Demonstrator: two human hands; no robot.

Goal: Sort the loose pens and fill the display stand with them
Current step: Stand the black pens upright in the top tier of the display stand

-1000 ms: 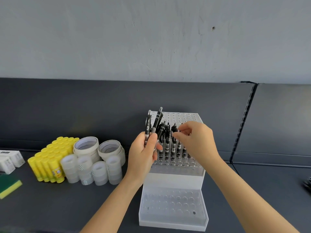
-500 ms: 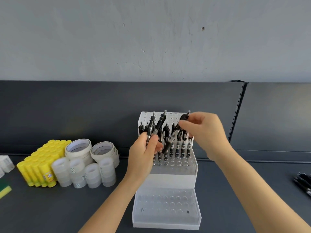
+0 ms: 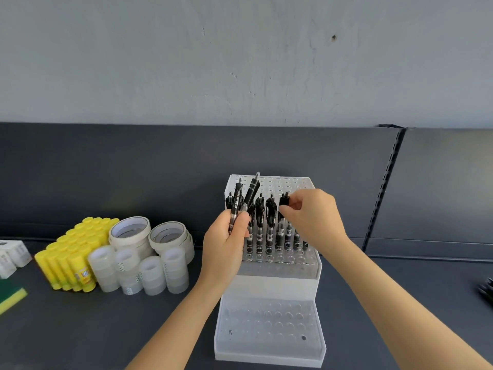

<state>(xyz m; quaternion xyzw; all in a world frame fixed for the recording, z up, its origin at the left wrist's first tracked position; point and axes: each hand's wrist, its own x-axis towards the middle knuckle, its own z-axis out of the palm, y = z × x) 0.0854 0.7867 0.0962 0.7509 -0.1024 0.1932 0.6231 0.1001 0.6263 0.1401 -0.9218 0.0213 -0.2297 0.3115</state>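
Dark grey worktop (image 3: 80, 329) fills the near view, and on it stands the white display stand (image 3: 274, 287), its lowest tier of round holes closest to the person. Both bare forearms reach up past that tier to the middle one. Over the stand's left edge, the left hand (image 3: 226, 244) is wrapped around the lower barrels of two black pens (image 3: 237, 201), which stick up and lean slightly right. Over the stand's right half, the right hand (image 3: 312, 217) pinches the top of a black pen (image 3: 284, 202) between thumb and fingertips. That pen stands upright at the right end of the row of black pens (image 3: 260, 225) already seated in the middle tier.

Left of the stand sit clear tape rolls (image 3: 149, 273), wider paper tape rolls (image 3: 130, 231) and a block of yellow glue sticks (image 3: 69, 257). Far right of the stand, at the frame's edge, lie loose pens (image 3: 486, 292) – dark and blurred. Behind the stand rises a dark back panel (image 3: 133, 169), then a pale grey wall (image 3: 240, 62).
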